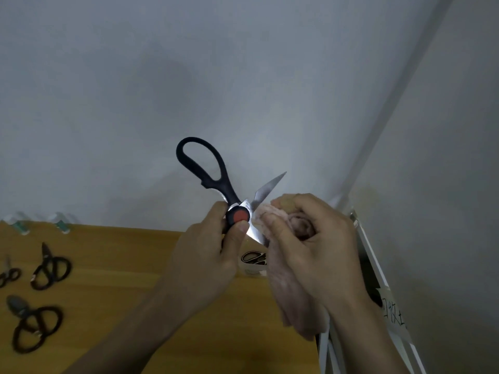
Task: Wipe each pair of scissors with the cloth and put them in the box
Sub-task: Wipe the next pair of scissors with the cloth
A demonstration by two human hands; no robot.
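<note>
My left hand (pixel 208 255) grips a pair of black-handled scissors (pixel 216 179) at the red pivot, held up in front of the wall with the blades spread. One handle loop points up and one blade tip points up to the right. My right hand (pixel 310 238) holds a bunched pale pink cloth (pixel 280 287) against the lower blade, and the cloth hangs down below the hand. Part of a box (pixel 252 269) with a dark pair of scissors (pixel 253 258) in it shows between my hands, mostly hidden.
Three dark pairs of scissors lie on the wooden table (pixel 135 265) at the left: a small one (pixel 9 273), one (pixel 50 268) beside it, and one (pixel 32 322) nearer me. A white frame (pixel 378 265) stands at the table's right edge.
</note>
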